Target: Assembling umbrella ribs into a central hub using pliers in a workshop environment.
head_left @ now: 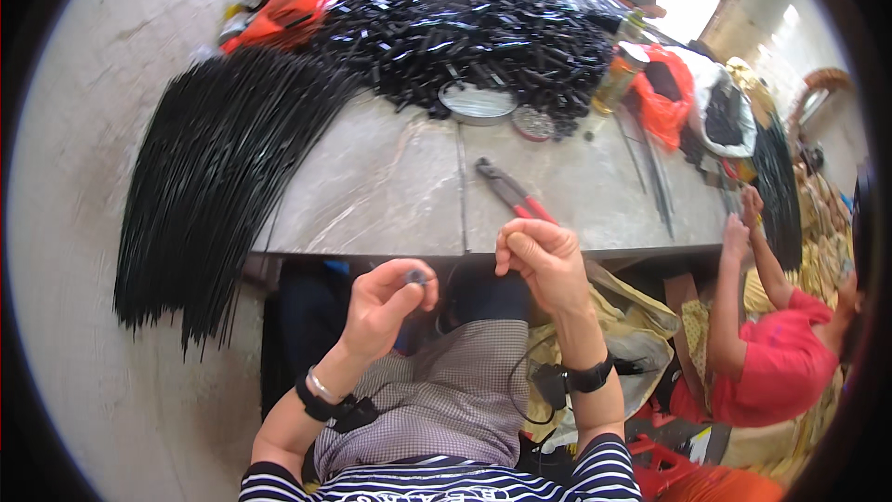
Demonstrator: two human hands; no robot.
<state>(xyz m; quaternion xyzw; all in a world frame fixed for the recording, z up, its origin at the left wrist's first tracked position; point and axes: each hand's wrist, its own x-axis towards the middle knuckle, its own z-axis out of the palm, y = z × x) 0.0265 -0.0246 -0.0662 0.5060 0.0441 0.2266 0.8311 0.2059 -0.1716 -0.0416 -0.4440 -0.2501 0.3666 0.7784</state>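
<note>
My left hand (383, 309) is raised over my lap, its thumb and fingers closed on a small dark round piece (415, 276) whose end shows at the fingertips. My right hand (548, 260) is at the table's front edge, thumb and forefinger pinched together. Whatever lies in that pinch, if anything, is too small or hidden to make out. Just beyond the right hand, pliers (514, 191) with red handles lie on the grey table (381, 186), their dark jaws pointing away. The two hands are apart.
Long thin black strips (232, 177) hang over the table's left end. A heap of short black pieces (474, 33) covers the back, with a round tin (477, 103) and a smaller round dish (532, 124) before it. Bags (664, 93) stand at right, near a co-worker in red (776, 353).
</note>
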